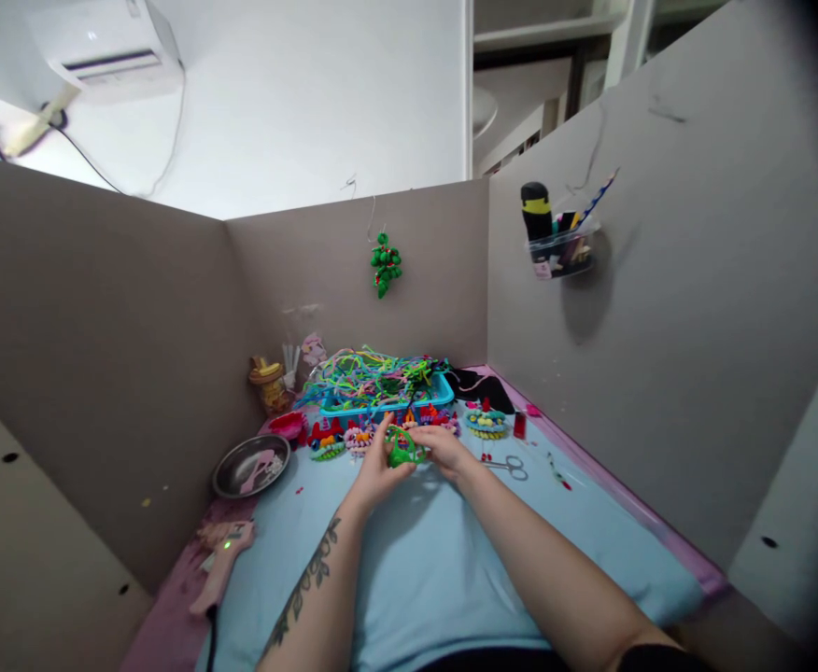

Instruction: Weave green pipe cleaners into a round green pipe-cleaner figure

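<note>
Above the middle of the blue cloth, a green piece bent from fuzzy craft stems (403,450) is held between both hands. My left hand (379,471) grips its left side, thumb below and fingers above. From the right, my right hand (444,448) closes its fingertips on the other side. Just behind the hands sits a row of colourful fuzzy-stem figures (329,441), partly hidden by them. To the right of my right hand lies a pair of scissors (507,466).
A blue basket (444,390) heaped with loose fuzzy stems (373,373) stands at the back. On the left are a metal bowl (223,471) and a pink glue gun (221,569) with a cord. Grey panels (353,327) enclose three sides; a clear bin (559,257) hangs right.
</note>
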`<state>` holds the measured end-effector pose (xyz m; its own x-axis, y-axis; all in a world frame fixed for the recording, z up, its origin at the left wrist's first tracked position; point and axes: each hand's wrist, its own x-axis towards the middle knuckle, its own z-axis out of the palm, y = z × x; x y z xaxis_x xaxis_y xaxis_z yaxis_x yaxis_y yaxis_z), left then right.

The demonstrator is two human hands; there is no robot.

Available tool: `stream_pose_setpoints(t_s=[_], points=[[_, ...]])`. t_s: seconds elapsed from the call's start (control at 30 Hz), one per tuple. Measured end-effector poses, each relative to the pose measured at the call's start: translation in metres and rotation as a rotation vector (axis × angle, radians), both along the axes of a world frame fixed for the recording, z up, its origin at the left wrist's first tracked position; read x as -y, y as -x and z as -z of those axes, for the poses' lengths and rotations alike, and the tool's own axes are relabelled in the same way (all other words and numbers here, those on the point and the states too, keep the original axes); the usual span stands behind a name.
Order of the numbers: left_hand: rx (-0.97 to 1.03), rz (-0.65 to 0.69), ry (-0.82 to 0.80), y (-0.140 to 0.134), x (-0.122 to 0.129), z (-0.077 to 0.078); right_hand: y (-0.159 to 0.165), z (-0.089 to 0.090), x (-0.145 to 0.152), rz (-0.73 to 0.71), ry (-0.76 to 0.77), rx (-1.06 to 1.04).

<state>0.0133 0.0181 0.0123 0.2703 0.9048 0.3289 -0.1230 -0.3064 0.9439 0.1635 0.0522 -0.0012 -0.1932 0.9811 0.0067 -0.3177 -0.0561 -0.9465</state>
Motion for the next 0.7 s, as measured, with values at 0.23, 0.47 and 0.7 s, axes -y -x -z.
stream_pose_setpoints(t_s=[0.23,0.47,0.7], points=[[-0.075,0.064,-0.037,0.002,0.0,0.001,-0.002,0.003,-0.003,0.043,0.04,-0.016],[-0.43,0.078,-0.192,0.003,-0.001,0.008,0.001,0.003,0.0,-0.029,0.043,-0.044],[-0.278,0.11,-0.116,0.006,-0.007,0.01,0.005,0.003,-0.001,0.034,0.002,-0.041]])
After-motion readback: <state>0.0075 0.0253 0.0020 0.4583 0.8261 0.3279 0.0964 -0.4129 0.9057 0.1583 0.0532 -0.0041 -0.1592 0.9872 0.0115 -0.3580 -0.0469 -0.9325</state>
